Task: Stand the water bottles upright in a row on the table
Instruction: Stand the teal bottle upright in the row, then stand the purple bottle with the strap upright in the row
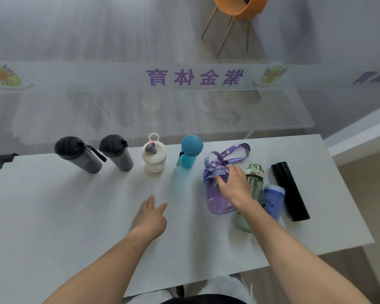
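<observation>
Left hand [150,217] hovers empty, fingers spread; right hand [233,183] clasps the translucent purple bottle [217,198], strapped. Behind the forearm, the green bottle [255,183] is half hidden.

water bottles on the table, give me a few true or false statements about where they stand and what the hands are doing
1. Four bottles stand upright in a row along the far edge of the table. True: two dark grey bottles, a white bottle and a teal bottle.
2. The right hand rests on the purple bottle. True.
3. The left hand holds the teal bottle. False: it is open over bare table and holds nothing.
4. The black bottle stands upright. False: it lies on its side, at the right.
5. The green bottle is in the row. False: it lies beside the purple one.
</observation>
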